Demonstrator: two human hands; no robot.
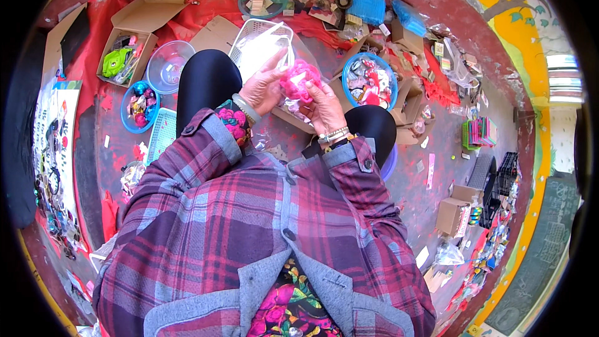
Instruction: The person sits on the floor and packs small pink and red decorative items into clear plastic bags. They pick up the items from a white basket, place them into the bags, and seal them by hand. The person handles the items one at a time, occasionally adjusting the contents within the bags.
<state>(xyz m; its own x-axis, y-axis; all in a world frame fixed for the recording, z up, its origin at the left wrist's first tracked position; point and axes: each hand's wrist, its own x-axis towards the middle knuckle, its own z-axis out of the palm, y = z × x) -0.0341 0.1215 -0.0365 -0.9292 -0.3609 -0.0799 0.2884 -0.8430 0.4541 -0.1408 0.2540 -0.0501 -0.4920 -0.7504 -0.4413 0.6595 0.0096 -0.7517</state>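
From the head camera, both hands meet above the lap: the left hand (265, 87) and the right hand (324, 109) each close their fingers on a fluffy pink item (298, 82) held between them, over the knees in dark trousers. Just behind it lies a white plastic basket (259, 40); to the right sits a blue bowl (369, 81) of mixed trinkets, to the left a clear bowl (168, 65) and an open cardboard box (134, 34) on the red floor

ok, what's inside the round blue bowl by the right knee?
The blue bowl holds a heap of small packets and trinkets, red, white and silver. What lies under the top layer is covered.
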